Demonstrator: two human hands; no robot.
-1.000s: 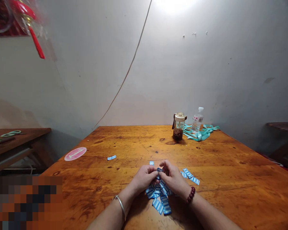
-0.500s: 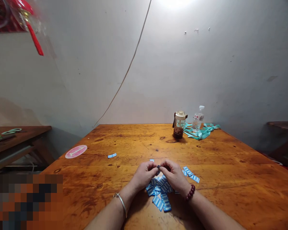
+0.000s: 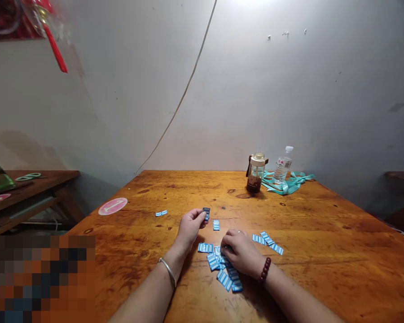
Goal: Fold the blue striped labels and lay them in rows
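Observation:
My left hand [image 3: 191,225] pinches a small dark-blue striped label strip [image 3: 206,212] upright between thumb and fingers, just above the table. Over a loose pile of blue-and-white striped label strips [image 3: 225,281], my right hand [image 3: 238,251] is curled downward, its fingertips at the pile's upper part. What those fingertips grip, if anything, is hidden. One single strip [image 3: 216,225] lies between and beyond both hands. Another strip [image 3: 205,247] rests at the pile's left edge.
Several more strips [image 3: 271,243] lie right of my right hand, and one [image 3: 161,213] lies far left. A pink round sign [image 3: 112,207] is at the table's left edge. At the back right stand a brown-filled jug [image 3: 255,176] and a water bottle [image 3: 283,167] by teal ribbons [image 3: 291,184].
My hands have separated. The left moved forward and left with the strip; the right went down to the pile. The view has shifted slightly.

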